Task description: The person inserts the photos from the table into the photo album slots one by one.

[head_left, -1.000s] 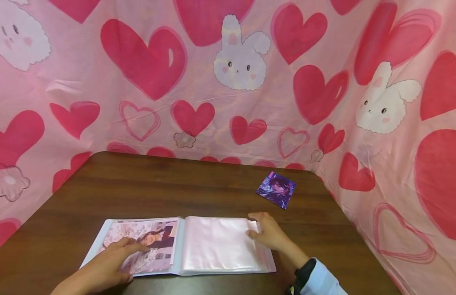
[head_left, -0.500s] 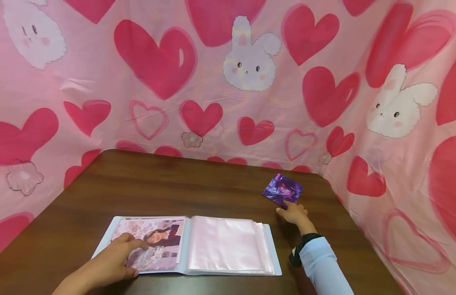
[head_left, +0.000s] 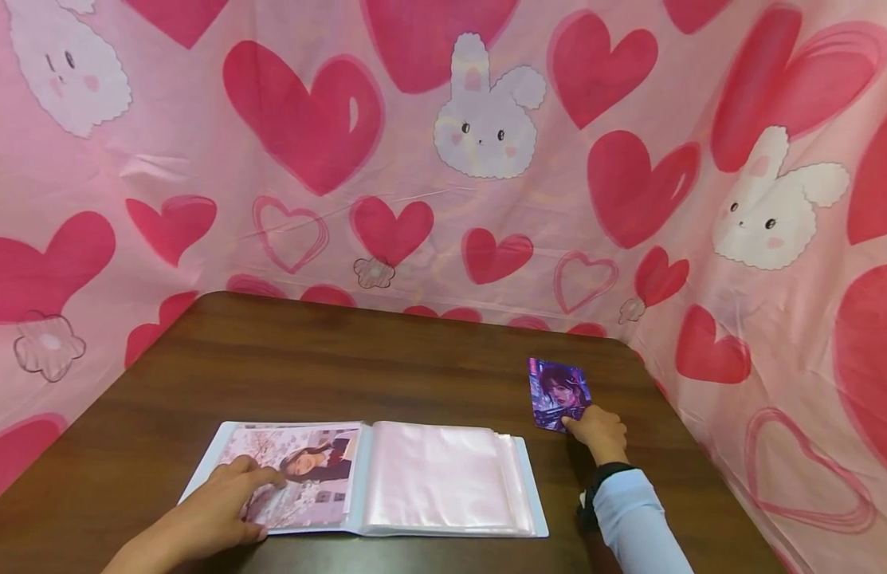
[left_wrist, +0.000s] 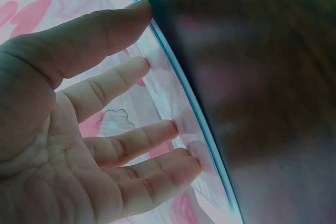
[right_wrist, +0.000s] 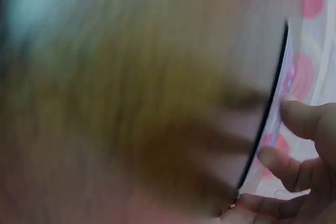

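My right hand [head_left: 599,429] is at the lower right corner of a purple and blue picture card [head_left: 555,391], thumb over its lower edge, pinching it. In the right wrist view the card [right_wrist: 275,108] is seen almost edge-on, with the thumb and a finger at its face. My left hand [head_left: 217,504] rests spread on the left page of an open photo album [head_left: 363,478]. That page holds a photo [head_left: 319,466] with cherry blossoms and a figure in a dark jacket. In the left wrist view, fingertips touch the album's pale edge [left_wrist: 181,85].
The right album page shows glossy clear pockets [head_left: 436,474], their right edges fanned out. A dark brown wooden table [head_left: 328,359] carries everything. Pink cloth [head_left: 400,159] with hearts and rabbits hangs around its back and sides.
My right hand has gone from the album's right page to the card. The card has turned and come nearer with the hand. My left hand stays on the album.
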Demonstrator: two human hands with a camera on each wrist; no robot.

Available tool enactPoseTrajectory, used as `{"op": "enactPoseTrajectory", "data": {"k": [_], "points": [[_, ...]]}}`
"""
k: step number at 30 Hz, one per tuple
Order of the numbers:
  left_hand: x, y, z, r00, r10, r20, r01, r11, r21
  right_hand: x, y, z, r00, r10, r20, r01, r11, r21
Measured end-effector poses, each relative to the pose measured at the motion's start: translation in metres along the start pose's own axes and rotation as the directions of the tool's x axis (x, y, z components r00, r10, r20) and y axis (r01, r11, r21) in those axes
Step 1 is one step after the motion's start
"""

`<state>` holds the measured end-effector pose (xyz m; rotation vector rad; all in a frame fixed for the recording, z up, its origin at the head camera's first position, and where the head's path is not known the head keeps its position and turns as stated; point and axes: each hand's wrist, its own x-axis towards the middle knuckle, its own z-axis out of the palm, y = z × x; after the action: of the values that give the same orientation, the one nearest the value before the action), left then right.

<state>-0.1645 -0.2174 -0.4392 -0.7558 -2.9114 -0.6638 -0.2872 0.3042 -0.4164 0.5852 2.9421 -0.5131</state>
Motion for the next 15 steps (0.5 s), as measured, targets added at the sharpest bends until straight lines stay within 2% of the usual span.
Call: {"op": "enactPoseTrajectory", "data": {"k": [3, 8, 15], "points": [[0.001, 0.000, 0.000, 1.000, -0.008, 0.010, 0.008, 1.000, -0.003, 0.001, 0.003, -0.001, 1.000, 0.023, -0.011, -0.023, 1.000, 0.001], [0.001, 0.000, 0.000, 1.000, -0.019, 0.009, 0.019, 1.000, -0.001, 0.003, 0.007, -0.005, 1.000, 0.013, -0.027, -0.012, 1.000, 0.025], [0.003, 0.000, 0.000, 0.999, -0.027, 0.017, 0.027, 1.000, -0.003, 0.005, 0.015, -0.010, 0.999, 0.019, -0.031, -0.016, 0.993, 0.114]]}}
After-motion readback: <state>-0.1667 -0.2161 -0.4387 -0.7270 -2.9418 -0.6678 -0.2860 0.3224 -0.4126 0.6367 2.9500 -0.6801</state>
